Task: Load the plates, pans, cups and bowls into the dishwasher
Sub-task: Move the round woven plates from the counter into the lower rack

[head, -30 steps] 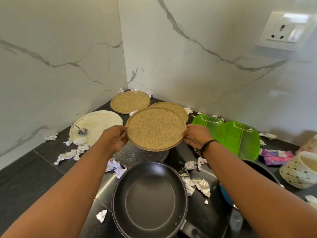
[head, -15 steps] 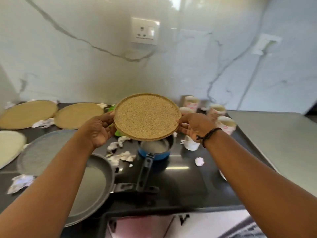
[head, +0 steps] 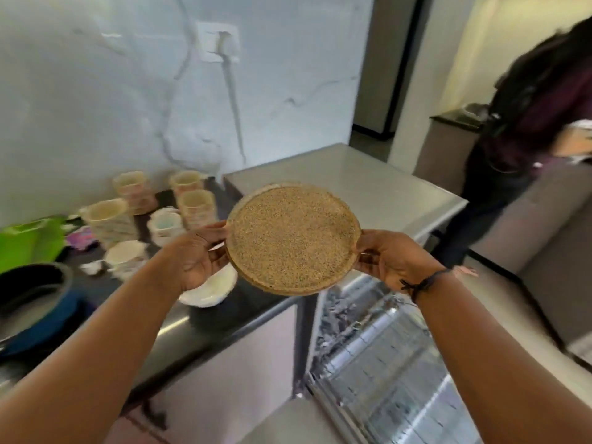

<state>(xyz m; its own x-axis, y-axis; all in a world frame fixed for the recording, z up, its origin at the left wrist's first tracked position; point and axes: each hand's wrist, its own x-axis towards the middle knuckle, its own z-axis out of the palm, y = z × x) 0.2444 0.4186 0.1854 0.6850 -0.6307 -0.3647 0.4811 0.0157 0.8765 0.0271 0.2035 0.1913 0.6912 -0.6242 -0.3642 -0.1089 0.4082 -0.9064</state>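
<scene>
Plate (head: 293, 238) held between both hands — cups (head: 195, 208) left, rack (head: 378, 357) below.

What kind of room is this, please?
Most likely a home kitchen: a dark countertop against a marble-look wall carries cups and a black pan, and an open dishwasher rack stands below the speckled brown plate held in both hands.
</scene>
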